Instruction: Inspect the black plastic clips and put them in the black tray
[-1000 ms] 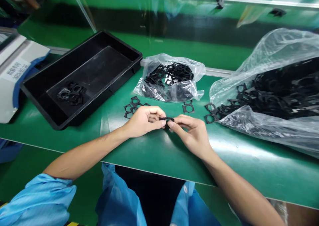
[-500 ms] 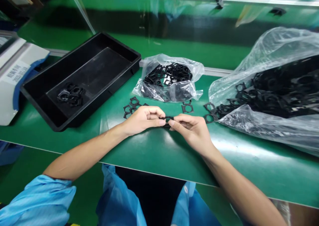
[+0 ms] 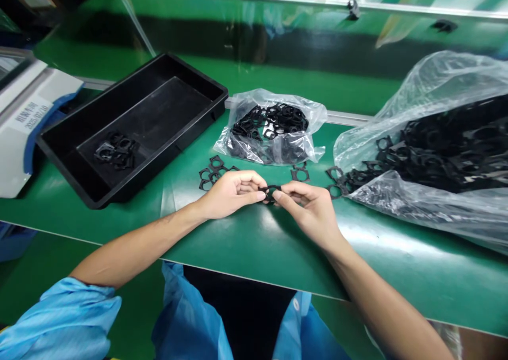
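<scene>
While I'm watching through the head cam, both hands are pinched onto one small black plastic ring [image 3: 271,192]. The left hand [image 3: 230,193] grips it by thumb and forefinger on one side and the right hand [image 3: 309,209] does the same on the other, so the fingertips nearly meet. The ring is flat and thin, a round hole with little square tabs on the rim, matte finish. It sits just above the glossy green worktop [image 3: 257,243], about midway along and not far from the front edge.

Just behind the left hand, a few loose rings [image 3: 212,170] of the same shape lie in a small cluster, some overlapping. One more single ring [image 3: 300,173] lies behind the right hand, right at the foot of a small crinkly clear bag [image 3: 273,132] stuffed with the same parts. Toward the right edge there's a much bigger clear bag [image 3: 428,159], shiny and wrinkled, with rings spilling out of its mouth onto the mat.

Toward the left edge sits a shallow rectangular black tray [image 3: 159,111], smooth walls, set at an angle, with a small heap of rings [image 3: 117,151] in its near-left end. Beyond it at the left edge is a white and blue box [image 3: 24,116] with a label I can't read.
</scene>
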`<state>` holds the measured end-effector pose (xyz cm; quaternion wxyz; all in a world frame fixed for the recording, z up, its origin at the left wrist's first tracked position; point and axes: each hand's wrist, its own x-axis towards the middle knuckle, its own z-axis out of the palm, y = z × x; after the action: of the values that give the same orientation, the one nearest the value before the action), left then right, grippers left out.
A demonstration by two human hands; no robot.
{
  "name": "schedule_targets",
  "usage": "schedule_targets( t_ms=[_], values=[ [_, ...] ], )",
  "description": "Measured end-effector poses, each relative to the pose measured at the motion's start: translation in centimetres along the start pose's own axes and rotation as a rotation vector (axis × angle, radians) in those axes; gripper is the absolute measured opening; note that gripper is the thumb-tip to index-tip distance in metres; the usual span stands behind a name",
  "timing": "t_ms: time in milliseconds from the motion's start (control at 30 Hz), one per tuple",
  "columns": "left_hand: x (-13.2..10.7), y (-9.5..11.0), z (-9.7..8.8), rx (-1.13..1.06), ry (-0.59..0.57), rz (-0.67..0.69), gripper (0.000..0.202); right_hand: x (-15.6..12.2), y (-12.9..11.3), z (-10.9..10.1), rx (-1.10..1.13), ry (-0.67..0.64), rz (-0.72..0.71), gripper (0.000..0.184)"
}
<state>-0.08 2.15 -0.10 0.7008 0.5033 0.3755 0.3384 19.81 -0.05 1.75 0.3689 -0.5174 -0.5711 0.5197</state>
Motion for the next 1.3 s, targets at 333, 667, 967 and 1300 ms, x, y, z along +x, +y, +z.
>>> schedule_targets(
  t_ms=[333, 667, 967, 1300],
  values=[
    [-0.1, 0.1, 0.1, 0.126, -0.007, 0.088, 0.034, 0.4, 0.2, -0.2, -0.034, -0.156, 0.0, 0.045],
    [0.2, -0.6, 0.3, -0.023, 0.148, 0.06, 0.037, 0.2, 0.8, 0.1, -0.011, -0.096, -0.159, 0.029],
    [0.2, -0.4, 0.3, -0.011, 0.124, 0.074, 0.039, -0.1, 0.6, -0.1, -0.008, 0.001, -0.207, 0.017],
    [0.2, -0.6, 0.3, 0.008, 0.093, 0.053, 0.04, -0.2, 0.3, 0.1, 0.015, 0.031, -0.197, 0.022]
  ],
)
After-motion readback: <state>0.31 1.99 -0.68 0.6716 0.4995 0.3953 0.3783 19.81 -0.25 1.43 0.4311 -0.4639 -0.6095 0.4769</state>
